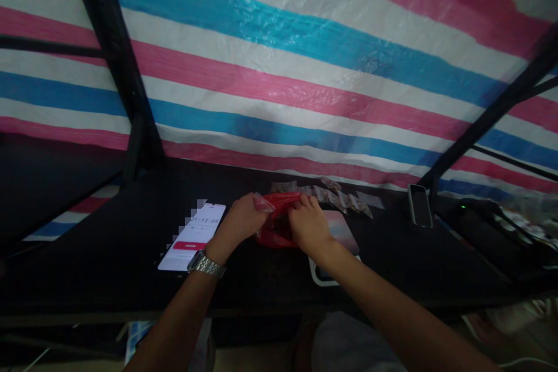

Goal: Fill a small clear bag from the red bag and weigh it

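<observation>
A crumpled red plastic bag lies on the dark table straight ahead of me. My left hand, with a metal watch on its wrist, grips the bag's left upper edge. My right hand holds the bag's right side, fingers curled over the top. The two hands pull the bag's mouth between them. Under my right wrist sits a small scale with a shiny plate, partly hidden by the arm.
A lit phone showing a timer lies left of my left hand. Several small clear packets line the table's back edge. A second phone stands at right, near dark gear. A striped tarp hangs behind.
</observation>
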A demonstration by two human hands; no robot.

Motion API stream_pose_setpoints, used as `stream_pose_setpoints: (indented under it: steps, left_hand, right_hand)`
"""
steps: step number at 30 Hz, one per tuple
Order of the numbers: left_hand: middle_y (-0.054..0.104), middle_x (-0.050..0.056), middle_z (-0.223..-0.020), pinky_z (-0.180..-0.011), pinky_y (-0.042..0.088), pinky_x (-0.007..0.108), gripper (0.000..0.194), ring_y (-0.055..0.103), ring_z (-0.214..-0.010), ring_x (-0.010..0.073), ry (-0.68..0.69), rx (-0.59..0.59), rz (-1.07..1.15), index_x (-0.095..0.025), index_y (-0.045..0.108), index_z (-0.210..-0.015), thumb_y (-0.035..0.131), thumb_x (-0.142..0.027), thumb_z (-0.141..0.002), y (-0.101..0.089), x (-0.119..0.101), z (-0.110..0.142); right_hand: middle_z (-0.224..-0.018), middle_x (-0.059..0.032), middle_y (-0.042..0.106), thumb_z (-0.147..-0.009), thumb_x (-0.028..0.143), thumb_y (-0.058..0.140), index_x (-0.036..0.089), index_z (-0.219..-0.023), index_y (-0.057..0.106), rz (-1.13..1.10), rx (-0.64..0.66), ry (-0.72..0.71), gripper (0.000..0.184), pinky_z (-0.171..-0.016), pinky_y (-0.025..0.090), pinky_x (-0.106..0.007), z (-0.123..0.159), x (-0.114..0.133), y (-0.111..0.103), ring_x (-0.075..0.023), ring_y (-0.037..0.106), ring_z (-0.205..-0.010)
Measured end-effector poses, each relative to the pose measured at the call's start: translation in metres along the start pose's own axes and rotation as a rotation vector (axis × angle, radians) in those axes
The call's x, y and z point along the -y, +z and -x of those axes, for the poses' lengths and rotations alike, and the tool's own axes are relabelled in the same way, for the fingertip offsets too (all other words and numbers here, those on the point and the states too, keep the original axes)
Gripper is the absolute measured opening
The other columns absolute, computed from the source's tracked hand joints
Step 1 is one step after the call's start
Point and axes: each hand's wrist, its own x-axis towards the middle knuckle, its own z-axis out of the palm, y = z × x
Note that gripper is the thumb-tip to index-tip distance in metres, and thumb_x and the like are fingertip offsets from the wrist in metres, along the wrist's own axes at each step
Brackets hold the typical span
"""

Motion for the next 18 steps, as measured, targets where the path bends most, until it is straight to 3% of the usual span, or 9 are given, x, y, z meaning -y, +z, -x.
stream_pose_setpoints:
  steps: [4, 8, 18]
  left_hand:
    - [0.081, 0.010, -0.083, -0.068, 0.048, 0.028, 0.010, 0.077, -0.083, 0.0269, -0.020, 0.023, 0.034, -0.021, 0.070, -0.076, 0.062, -0.022, -0.082, -0.001, 0.001, -0.001]
    - [0.081, 0.013, -0.088, -0.069, 0.048, 0.030, 0.006, 0.076, -0.086, 0.0290, -0.067, -0.005, 0.092, -0.019, 0.069, -0.083, 0.065, -0.023, -0.080, 0.000, 0.004, -0.003]
    - [0.064, -0.006, -0.068, -0.055, 0.043, 0.023, 0.012, 0.061, -0.062, 0.0152, -0.089, 0.002, 0.371, -0.019, 0.061, -0.089, 0.062, -0.017, -0.077, 0.007, -0.008, 0.007]
  right_hand:
    - [-0.125, -0.0249, 0.075, -0.101, 0.008, 0.045, 0.005, -0.120, 0.077, 0.005, -0.006, -0.007, 0.038, -0.107, 0.036, -0.044, -0.002, 0.003, 0.000, -0.0340, 0.056, -0.128]
    - [-0.125, -0.0245, 0.075, -0.100, 0.010, 0.048, 0.004, -0.117, 0.078, -0.009, -0.001, -0.050, 0.034, -0.109, 0.035, -0.044, -0.004, 0.000, 0.001, -0.0343, 0.055, -0.129]
    - [-0.129, -0.0205, 0.074, -0.097, 0.015, 0.060, 0.007, -0.117, 0.078, -0.072, 0.053, -0.071, 0.028, -0.112, 0.032, -0.043, 0.001, -0.005, -0.002, -0.0335, 0.053, -0.132]
